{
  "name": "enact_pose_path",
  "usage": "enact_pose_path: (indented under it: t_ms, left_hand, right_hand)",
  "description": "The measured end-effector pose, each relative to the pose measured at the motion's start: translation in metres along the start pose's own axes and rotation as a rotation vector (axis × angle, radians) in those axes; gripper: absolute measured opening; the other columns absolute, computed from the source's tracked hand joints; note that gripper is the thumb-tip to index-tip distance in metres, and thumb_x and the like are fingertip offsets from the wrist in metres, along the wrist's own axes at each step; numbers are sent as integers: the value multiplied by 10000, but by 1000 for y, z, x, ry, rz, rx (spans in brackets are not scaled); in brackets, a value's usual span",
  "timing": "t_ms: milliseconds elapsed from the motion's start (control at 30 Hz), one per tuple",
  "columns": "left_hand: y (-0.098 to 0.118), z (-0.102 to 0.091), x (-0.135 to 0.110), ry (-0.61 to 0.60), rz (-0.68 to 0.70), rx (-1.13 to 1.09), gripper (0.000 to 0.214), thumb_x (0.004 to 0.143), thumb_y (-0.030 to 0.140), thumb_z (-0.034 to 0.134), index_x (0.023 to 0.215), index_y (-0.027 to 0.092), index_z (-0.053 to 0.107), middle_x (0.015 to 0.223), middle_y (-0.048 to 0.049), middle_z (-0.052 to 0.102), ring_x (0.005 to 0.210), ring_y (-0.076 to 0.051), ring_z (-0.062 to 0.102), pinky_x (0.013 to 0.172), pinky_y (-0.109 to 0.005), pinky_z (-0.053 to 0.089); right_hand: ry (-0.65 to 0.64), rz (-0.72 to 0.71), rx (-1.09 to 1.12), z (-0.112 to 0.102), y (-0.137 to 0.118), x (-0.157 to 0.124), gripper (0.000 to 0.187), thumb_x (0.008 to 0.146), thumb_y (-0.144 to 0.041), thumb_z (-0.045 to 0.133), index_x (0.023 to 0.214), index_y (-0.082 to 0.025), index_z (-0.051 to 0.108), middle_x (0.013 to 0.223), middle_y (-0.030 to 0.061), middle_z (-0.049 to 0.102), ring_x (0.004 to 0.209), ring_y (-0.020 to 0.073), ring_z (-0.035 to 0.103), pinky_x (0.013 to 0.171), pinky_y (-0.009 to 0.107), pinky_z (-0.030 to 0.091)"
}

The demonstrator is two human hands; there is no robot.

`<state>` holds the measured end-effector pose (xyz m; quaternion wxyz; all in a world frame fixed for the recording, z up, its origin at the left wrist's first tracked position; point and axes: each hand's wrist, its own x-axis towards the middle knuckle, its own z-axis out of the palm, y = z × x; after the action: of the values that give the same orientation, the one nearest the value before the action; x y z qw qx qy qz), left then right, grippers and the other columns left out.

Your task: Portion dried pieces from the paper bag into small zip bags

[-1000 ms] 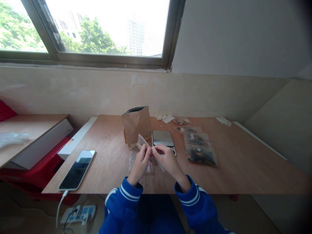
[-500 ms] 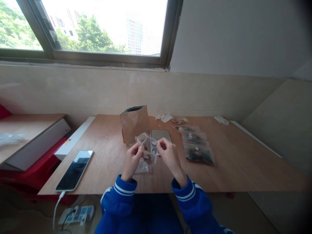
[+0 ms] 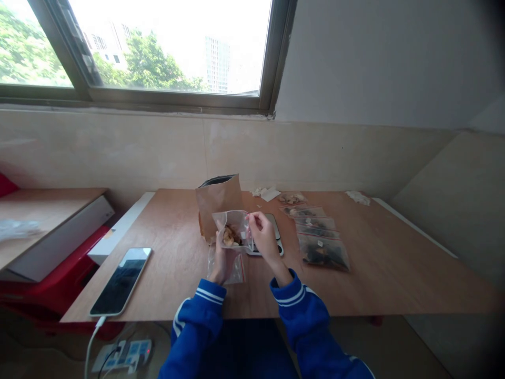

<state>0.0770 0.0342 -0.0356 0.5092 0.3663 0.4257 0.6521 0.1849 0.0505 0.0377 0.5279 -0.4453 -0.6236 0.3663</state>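
I hold a small clear zip bag (image 3: 232, 229) with pale dried pieces in it, raised above the wooden table (image 3: 379, 273). My left hand (image 3: 219, 260) grips the bag's left side from below. My right hand (image 3: 263, 238) pinches its upper right edge. Under the bag lie more empty clear bags (image 3: 235, 269) with red zip strips. A small scale (image 3: 273, 237) lies just behind my right hand, partly hidden. A brown paper bag (image 3: 218, 201) with an open top stands behind the zip bag.
A row of filled clear bags (image 3: 321, 239) lies to the right of the scale. A phone (image 3: 120, 280) on a cable lies at the table's front left. Paper scraps (image 3: 267, 192) and a crumpled piece (image 3: 358, 197) lie near the wall. A power strip (image 3: 122, 353) sits on the floor.
My hands went from pinching the bag's mouth together to pulling it open, then lifted it upright; pale pieces now show inside. The left hand dropped below the bag.
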Motion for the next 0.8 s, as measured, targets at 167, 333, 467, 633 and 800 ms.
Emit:
enact_pose_path:
  t_ms: [167, 333, 467, 633, 800]
  left_hand:
    - [-12, 3, 16, 103, 2, -31, 677, 932, 627, 183, 1283, 185, 558, 1203, -101, 662, 1098, -200, 635, 903, -332, 528]
    - [-31, -6, 24, 171, -98, -258, 514, 961, 494, 316, 1112, 157, 673, 1086, -97, 718, 1070, -216, 655, 923, -322, 523]
    - [-31, -8, 21, 192, -204, -509, 448, 958, 436, 383, 1025, 145, 716, 1036, -96, 736, 1036, -229, 673, 903, -316, 530]
    - [-29, -10, 21, 220, -244, -642, 418, 940, 436, 456, 1040, 128, 720, 1011, -109, 741, 983, -229, 691, 880, -317, 536]
    - [-33, -12, 22, 165, -218, -679, 422, 948, 429, 443, 1050, 128, 721, 1053, -115, 732, 998, -217, 687, 930, -329, 514]
  right_hand:
    - [144, -201, -217, 16, 4, -3, 148, 885, -263, 477, 1004, -193, 531, 985, 87, 598, 806, 178, 585, 748, 315, 499]
    - [-177, -254, -291, 20, -12, -4, 168, 878, -131, 403, 884, -206, 553, 905, 51, 624, 844, 170, 603, 791, 295, 484]
    - [-224, -124, -394, 24, -3, 2, 168, 832, -65, 392, 876, -198, 484, 814, 39, 612, 774, 185, 627, 724, 304, 484]
    - [-220, 14, -221, 19, 14, -1, 219, 839, -78, 436, 1024, -194, 433, 875, 52, 670, 814, 203, 686, 698, 305, 522]
    - [-254, 33, -253, 19, 25, -5, 277, 871, -98, 430, 1069, -195, 597, 1062, 87, 700, 1003, 196, 669, 898, 333, 511]
